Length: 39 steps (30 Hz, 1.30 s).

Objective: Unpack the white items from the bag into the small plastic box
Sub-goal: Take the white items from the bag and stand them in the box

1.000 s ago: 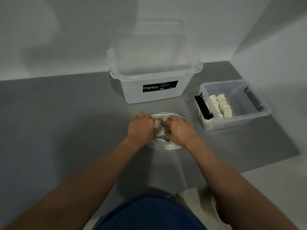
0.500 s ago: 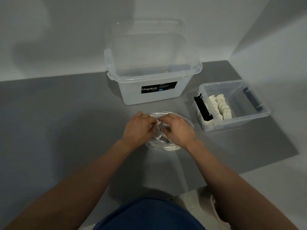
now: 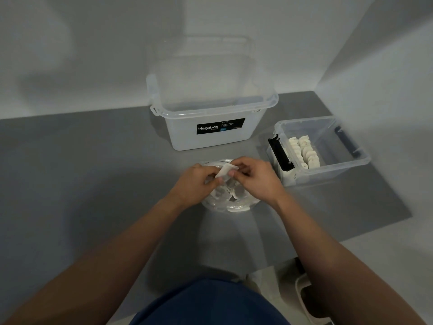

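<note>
Evidently left hand point(image 3: 194, 181) and right hand point(image 3: 257, 181) pinch one white item point(image 3: 223, 171) above the bag point(image 3: 225, 205), probably to free it. Small plastic box point(image 3: 332, 174) waits handy at two o'clock.

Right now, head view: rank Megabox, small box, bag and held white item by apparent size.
1. Megabox
2. small box
3. bag, partly covered, so how it ranks against the small box is unsure
4. white item, clearly smallest
</note>
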Tool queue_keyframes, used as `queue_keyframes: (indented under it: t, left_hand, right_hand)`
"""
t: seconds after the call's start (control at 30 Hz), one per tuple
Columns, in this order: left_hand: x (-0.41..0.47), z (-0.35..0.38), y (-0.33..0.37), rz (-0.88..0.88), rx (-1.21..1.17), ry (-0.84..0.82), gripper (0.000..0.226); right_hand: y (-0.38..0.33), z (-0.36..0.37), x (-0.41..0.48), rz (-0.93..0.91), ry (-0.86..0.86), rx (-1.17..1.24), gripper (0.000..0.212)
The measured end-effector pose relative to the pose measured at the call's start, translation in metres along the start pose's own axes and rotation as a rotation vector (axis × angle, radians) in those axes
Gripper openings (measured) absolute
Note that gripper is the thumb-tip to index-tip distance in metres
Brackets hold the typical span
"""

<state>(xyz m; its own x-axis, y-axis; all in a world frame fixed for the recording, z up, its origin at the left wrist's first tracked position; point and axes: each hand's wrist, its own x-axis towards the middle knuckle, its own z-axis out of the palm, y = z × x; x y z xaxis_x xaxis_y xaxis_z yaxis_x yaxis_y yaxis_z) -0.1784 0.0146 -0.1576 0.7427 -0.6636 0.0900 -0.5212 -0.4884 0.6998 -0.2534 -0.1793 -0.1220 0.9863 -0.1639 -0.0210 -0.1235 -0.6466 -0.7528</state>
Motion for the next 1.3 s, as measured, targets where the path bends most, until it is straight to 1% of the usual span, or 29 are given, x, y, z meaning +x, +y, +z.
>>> queue_keyframes:
  t: [0.07,0.1,0.17,0.23,0.37,0.47,0.53,0.63,0.7,0.73,0.8,0.93,1.03,1.13,1.2,1.23,1.3]
  left_hand:
    - [0.001,-0.002,0.005,-0.037,-0.059,0.003,0.018]
    - [0.001,-0.003,0.007,-0.049,-0.084,0.005,0.016]
    - [0.001,-0.005,0.011,-0.071,-0.133,0.015,0.012]
    - [0.0,-0.007,0.015,-0.129,-0.224,0.022,0.01]
    - [-0.004,-0.01,0.023,-0.269,-0.556,-0.005,0.014]
    - [-0.007,-0.008,0.027,-0.312,-0.673,-0.023,0.021]
    - [-0.009,-0.005,0.028,-0.333,-0.727,-0.018,0.023]
    - [-0.009,-0.002,0.03,-0.345,-0.812,0.025,0.02]
    - [-0.008,-0.002,0.035,-0.361,-0.882,0.056,0.017]
    - [-0.007,-0.002,0.038,-0.368,-0.912,0.067,0.017]
    - [-0.002,-0.003,0.048,-0.384,-0.94,0.079,0.02]
    - [0.012,-0.007,0.076,-0.378,-0.97,0.086,0.017]
    - [0.022,-0.009,0.093,-0.347,-1.034,0.079,0.018]
    - [0.03,-0.008,0.109,-0.283,-1.024,0.059,0.023]
    - [0.036,-0.005,0.118,-0.261,-0.957,0.096,0.02]
    - [0.039,-0.002,0.123,-0.254,-0.91,0.12,0.018]
    - [0.046,0.001,0.131,-0.226,-0.796,0.148,0.015]
  right_hand:
    - [-0.003,-0.004,-0.002,-0.053,-0.002,-0.02,0.031]
    - [-0.005,-0.006,-0.002,-0.093,-0.006,-0.049,0.033]
    - [-0.011,-0.009,-0.003,-0.168,-0.006,-0.124,0.026]
    - [-0.017,-0.013,-0.004,-0.204,0.005,-0.185,0.017]
    - [-0.022,-0.023,-0.006,-0.179,0.018,-0.174,0.011]
    - [-0.02,-0.03,-0.009,-0.127,0.04,-0.12,0.01]
    - [-0.015,-0.034,-0.01,-0.089,0.064,-0.041,0.014]
    - [-0.01,-0.039,-0.012,-0.03,0.119,0.174,0.028]
    - [-0.011,-0.04,-0.014,0.0,0.162,0.368,0.023]
    - [-0.012,-0.04,-0.016,0.014,0.185,0.467,0.018]
    - [-0.013,-0.038,-0.019,0.054,0.219,0.639,0.015]
    - [-0.008,-0.036,-0.023,0.11,0.225,0.857,0.013]
    - [-0.005,-0.043,-0.023,0.126,0.211,1.012,0.015]
    - [-0.003,-0.055,-0.024,0.128,0.232,0.976,0.015]
    - [-0.002,-0.068,-0.026,0.121,0.231,0.89,0.012]
    - [-0.001,-0.076,-0.027,0.102,0.229,0.792,0.014]
    - [0.002,-0.097,-0.029,0.044,0.224,0.515,0.029]
